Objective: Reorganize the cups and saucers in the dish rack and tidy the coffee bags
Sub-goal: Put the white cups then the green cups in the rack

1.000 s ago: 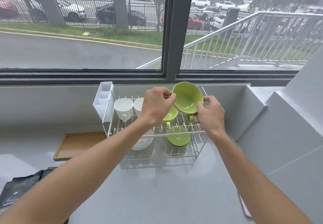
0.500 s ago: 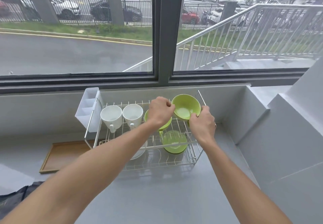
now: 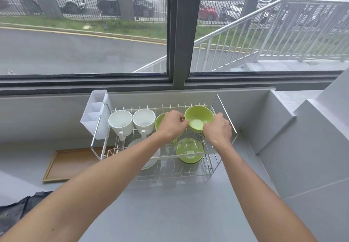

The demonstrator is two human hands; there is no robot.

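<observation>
A two-tier wire dish rack stands on the grey counter under the window. On its top tier stand two white cups, a green cup partly behind my left hand, and a second green cup at the right end. My left hand pinches that right cup's near-left rim. My right hand grips its right side. Green saucers and a white saucer sit on the lower tier. Dark coffee bags lie at the lower left edge.
A white cutlery caddy hangs on the rack's left end. A wooden tray lies on the counter left of the rack. A raised grey ledge bounds the counter on the right.
The green cup, held tilted above the rack a second ago, has come down upright onto the top tier's right end, both hands still on it. The camera view has shifted right.
</observation>
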